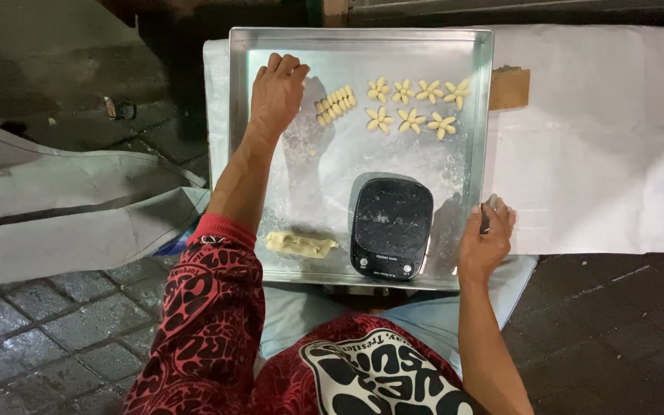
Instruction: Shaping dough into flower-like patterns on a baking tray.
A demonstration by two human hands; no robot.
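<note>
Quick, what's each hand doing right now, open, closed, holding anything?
Left hand: fingers curled, resting on the metal tray beside the row of small dough pieces; whether it holds anything cannot be told.
Right hand: closed on a small dark object at the tray's right edge.

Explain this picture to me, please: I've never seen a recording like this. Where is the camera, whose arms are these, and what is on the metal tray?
The camera sits on a person's head and looks down, so both arms are that person's own. There is no machine. A large metal baking tray, dusted with flour, lies on white paper over dark paving. On the tray are seven flower-shaped dough pieces, a row of small dough logs, a lump of raw dough and a black kitchen scale. The left hand rests on the tray floor near the logs and holds nothing that I can see. The right hand is at the tray's right rim, gripping a small dark object I cannot identify.
</note>
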